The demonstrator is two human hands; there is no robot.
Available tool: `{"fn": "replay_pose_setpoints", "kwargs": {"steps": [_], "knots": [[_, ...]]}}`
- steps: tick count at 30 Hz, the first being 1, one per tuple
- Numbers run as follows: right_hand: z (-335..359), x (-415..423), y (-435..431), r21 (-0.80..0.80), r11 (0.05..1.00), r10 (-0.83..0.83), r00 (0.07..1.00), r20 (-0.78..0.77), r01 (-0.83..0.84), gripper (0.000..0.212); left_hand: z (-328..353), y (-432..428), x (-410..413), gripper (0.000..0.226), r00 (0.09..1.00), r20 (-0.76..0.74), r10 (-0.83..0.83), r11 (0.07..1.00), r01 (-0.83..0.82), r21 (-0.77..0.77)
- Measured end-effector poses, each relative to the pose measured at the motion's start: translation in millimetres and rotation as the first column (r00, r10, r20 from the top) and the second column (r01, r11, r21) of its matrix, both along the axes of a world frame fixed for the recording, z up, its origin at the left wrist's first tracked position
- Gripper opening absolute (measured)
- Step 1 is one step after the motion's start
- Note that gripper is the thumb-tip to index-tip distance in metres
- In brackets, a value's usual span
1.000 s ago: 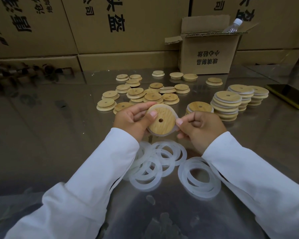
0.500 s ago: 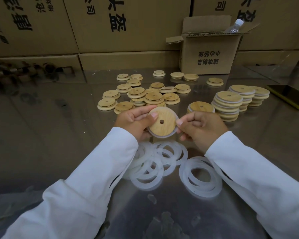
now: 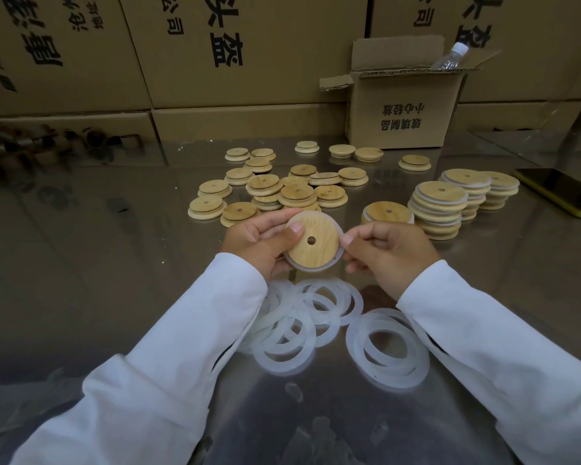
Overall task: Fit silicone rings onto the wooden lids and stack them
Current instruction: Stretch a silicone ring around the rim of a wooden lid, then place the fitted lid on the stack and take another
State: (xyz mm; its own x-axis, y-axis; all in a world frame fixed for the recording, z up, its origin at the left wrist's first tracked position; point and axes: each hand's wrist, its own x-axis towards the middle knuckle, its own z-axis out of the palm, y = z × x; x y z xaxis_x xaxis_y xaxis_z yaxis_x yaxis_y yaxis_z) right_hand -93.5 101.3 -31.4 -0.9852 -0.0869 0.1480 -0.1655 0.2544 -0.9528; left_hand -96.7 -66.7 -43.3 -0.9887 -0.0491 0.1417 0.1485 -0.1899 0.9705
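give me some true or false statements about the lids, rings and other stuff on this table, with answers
1. The left hand and right hand hold one wooden lid with a hole in its middle. True.
2. The loose white rings lie at the far end of the table. False: they lie close to the person, under the hands.
3. A plastic bottle sticks out of the open cardboard box. True.
4. The phone lies at the table's left edge. False: it lies at the right edge.
5. Stacks of lids stand right of the hands. True.
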Motion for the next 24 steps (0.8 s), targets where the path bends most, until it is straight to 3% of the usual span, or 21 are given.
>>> {"fn": "replay_pose_setpoints", "kwargs": {"steps": [7, 12, 14, 18, 21, 24], "knots": [[0.7, 0.7, 0.4, 0.008, 1.000, -0.026, 0.996, -0.082, 0.027, 0.019, 2.1, 0.2, 1.1, 0.020, 0.999, -0.027, -0.039, 0.999, 0.039, -0.005], [0.8, -1.3, 1.4, -0.029, 0.999, -0.045, 0.998, -0.032, 0.044, 0.007, 1.3, -0.3, 1.2, 0.020, 0.999, -0.020, -0.030, 1.000, 0.030, 0.001], [1.6, -1.9, 2.4, -0.013, 1.000, 0.003, 1.000, 0.018, -0.002, 0.020, 1.1, 0.5, 1.7, 0.019, 0.999, -0.011, -0.040, 0.999, 0.040, 0.001], [3.3, -0.6, 3.0, 0.039, 0.992, 0.118, 0.993, -0.001, -0.118, 0.007, 1.2, 3.7, 2.6, 0.019, 0.997, 0.022, -0.074, 0.997, 0.074, 0.001], [3.7, -10.8, 9.7, -0.039, 0.998, -0.055, 0.998, -0.028, 0.054, 0.003, 1.9, 2.1, 1.3, 0.020, 0.998, 0.043, -0.038, 0.999, 0.036, 0.036], [4.0, -27.3, 22.8, -0.194, 0.927, -0.321, 0.947, 0.028, 0.320, 0.012, 2.7, -0.9, 0.1, 0.018, 0.999, 0.041, 0.030, 0.999, -0.031, 0.023]]}}
